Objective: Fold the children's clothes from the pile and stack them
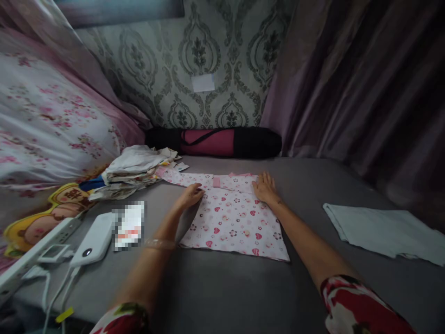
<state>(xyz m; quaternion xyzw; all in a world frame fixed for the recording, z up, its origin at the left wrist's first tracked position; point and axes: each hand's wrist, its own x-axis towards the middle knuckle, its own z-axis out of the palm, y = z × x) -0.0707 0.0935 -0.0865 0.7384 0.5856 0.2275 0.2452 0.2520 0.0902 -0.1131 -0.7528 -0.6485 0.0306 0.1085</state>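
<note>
From the head view, a white printed cloth (239,225) with pink hearts and flowers lies spread on a grey surface (222,292), in front of the person and between the two forearms. Its broad lower part is flat, and a narrower band crosses the top, with a pink patch near the middle and its left end reaching to a pile of clothes (134,164). The right hand (264,188) rests palm down at the band's right end, fingers extended and slightly apart, gripping nothing. The left hand (190,195) is at the cloth's upper left edge, fingers partly bent; whether it pinches the fabric I cannot tell. A clear bracelet (160,243) circles the left wrist. Left of that forearm are a pixelated white item (130,226), a white power bank (93,237) with cables, and a white power strip (38,255) beside a yellow cartoon cushion (41,222). Well apart to the right lies a folded pale cloth (378,229). At the back, a long black and dark pink bag (208,142) lies along the patterned wall (194,55), with purple curtains (333,88) to its right
</note>
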